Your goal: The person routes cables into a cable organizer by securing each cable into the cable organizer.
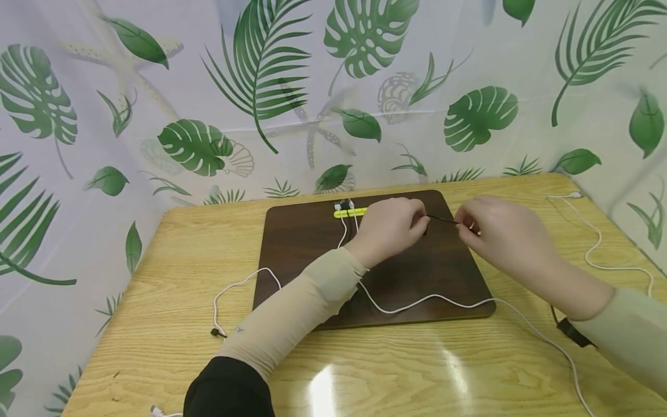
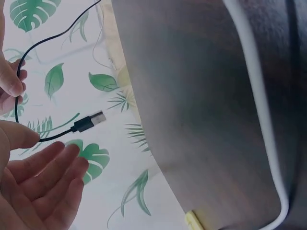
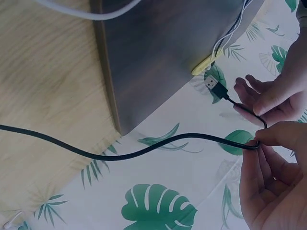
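Observation:
Near the USB plug (image 2: 85, 122) of a black USB cable (image 3: 120, 156), my left hand (image 1: 389, 225) pinches the cord between thumb and index finger. Its other fingers spread loosely, as the left wrist view shows. A short way along the same cord, my right hand (image 1: 502, 234) grips it between thumb and fingertips. The cord spans the gap between both hands above the right side of a dark brown board (image 1: 417, 266). At the board's back edge lies a yellow strip (image 1: 340, 214), partly behind my left hand, with white plugs (image 1: 344, 205) and a black plug at it.
A white cable (image 1: 438, 296) runs across the board and off the table's front. Another white cable (image 1: 599, 246) lies along the right of the wooden table (image 1: 198, 249). At left are a white loop (image 1: 216, 301) and a small black connector (image 1: 215, 332). A leaf-patterned cloth (image 1: 312, 133) hangs behind.

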Tool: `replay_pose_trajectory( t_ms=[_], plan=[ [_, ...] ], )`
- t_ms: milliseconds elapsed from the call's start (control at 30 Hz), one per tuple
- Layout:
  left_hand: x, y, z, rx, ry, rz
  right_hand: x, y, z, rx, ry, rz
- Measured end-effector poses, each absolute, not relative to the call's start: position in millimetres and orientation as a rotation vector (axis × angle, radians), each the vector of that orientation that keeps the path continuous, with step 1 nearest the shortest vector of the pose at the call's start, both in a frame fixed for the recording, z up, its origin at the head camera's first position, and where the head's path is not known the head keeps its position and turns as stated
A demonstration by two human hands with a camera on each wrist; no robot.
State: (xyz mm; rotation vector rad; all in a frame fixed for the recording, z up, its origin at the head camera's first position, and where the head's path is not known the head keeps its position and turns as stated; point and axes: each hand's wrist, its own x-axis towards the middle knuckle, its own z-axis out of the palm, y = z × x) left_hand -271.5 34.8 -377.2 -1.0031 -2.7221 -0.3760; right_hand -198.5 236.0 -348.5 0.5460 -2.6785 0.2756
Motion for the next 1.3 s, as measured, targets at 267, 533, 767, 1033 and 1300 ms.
replay_pose_trajectory(
  t_ms=[267, 533, 767, 1033, 1300],
  plan=[
    [-275.4, 24.2, -374.8, -0.931, -2.734, -0.442, -203.7, 226.8, -351.0, 0.597, -2.627, 0.289],
    [-279.7, 15.3, -374.4, -0.902, -2.801, -0.534, -208.1, 217.0, -353.5, 0.639, -2.591, 0.298],
    [-282.8, 9.3, -377.7, -0.867, -2.834, -0.622, -209.5, 207.9, -355.8, 0.668, -2.567, 0.325],
    [-288.5, 3.0, -380.3, -0.795, -2.921, -0.920, -213.6, 200.0, -358.7, 0.704, -2.587, 0.310],
    [-287.3, -0.2, -379.8, -0.683, -2.987, -1.081, -217.7, 188.1, -367.3, 0.786, -2.539, 0.294]
  ],
)
